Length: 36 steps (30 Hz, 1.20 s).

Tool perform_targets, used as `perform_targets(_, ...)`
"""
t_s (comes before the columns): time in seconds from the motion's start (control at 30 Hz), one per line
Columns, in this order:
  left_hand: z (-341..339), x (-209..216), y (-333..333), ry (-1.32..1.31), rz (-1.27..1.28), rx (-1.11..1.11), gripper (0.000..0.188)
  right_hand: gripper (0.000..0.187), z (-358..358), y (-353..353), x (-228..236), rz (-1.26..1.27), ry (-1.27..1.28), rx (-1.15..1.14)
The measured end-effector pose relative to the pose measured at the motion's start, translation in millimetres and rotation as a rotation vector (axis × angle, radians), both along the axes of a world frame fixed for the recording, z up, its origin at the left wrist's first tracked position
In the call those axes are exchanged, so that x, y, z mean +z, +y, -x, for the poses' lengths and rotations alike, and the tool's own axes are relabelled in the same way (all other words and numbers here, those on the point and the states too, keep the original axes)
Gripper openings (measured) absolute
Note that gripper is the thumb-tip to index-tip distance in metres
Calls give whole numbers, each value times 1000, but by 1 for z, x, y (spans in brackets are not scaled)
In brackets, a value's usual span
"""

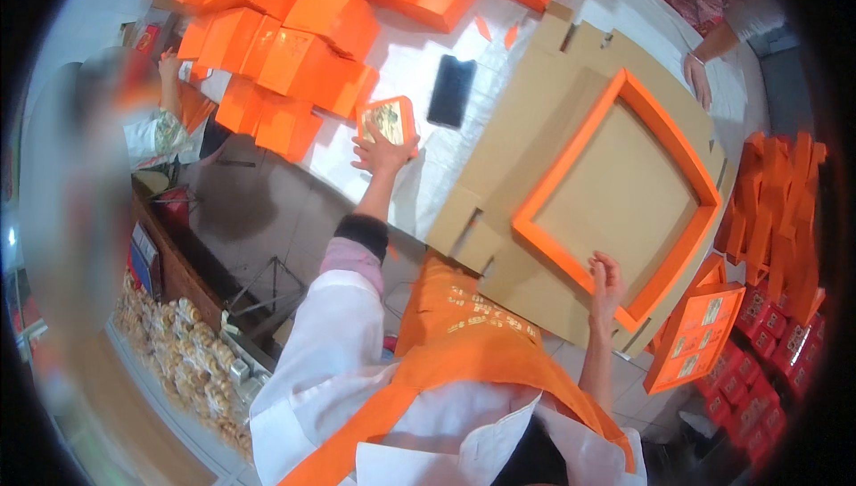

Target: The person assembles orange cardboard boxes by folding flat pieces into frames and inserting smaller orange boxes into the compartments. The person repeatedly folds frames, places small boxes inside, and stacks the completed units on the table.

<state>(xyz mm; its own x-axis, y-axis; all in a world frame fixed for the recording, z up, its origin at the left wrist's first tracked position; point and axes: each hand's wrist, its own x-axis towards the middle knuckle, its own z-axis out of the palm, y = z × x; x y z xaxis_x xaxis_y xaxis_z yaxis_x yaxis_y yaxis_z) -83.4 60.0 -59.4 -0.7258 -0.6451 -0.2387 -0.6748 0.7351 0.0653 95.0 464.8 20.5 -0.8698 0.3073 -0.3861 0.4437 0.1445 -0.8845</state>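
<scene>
My left hand (384,154) spans the near end of a small orange box (392,112) with a pale patterned top, its fingers and thumb at the two sides. The box rests on the white-covered table (411,185). My right hand (607,287) is empty, with slightly bent fingers apart, beside the near side of a large orange frame (560,260). This low-walled frame lies on a flat brown cardboard sheet (499,165), with tan showing inside it. Between the small box and the cardboard lies a dark phone-like slab (451,91).
Stacked orange boxes (308,62) fill the far left of the table. Another person's hand (697,81) rests by the cardboard's far right edge; someone else stands at left. Orange frames and a windowed orange lid (695,337) stand at right, near red packages (758,406). Wrapped pastries (183,352) lie lower left.
</scene>
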Motion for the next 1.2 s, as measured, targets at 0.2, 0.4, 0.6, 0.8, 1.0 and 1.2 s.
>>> perform_targets(0.2, 4, 33, -15, 216, -378, -245, 107, 46, 83, -169, 12, 189, -159, 171)
perform_targets(0.4, -33, 122, 67, 372, -523, -708, 102, 74, 147, -220, 40, 59, 48, 154)
perform_targets(0.6, -48, 129, 124, 279, -1134, -992, 77, 62, 147, -14, 69, 339, -18, -30)
perform_targets(0.8, -82, 13, 196, 421, -680, -1572, 34, 64, 177, 110, 46, 213, -268, 419)
perform_targets(1.0, -83, 33, 188, 298, -656, -1650, 12, 56, 205, 98, -21, 118, -284, 497)
perform_targets(1.2, -78, 68, 170, 598, -847, -1397, 13, 40, 193, 90, -47, -668, -1, 556)
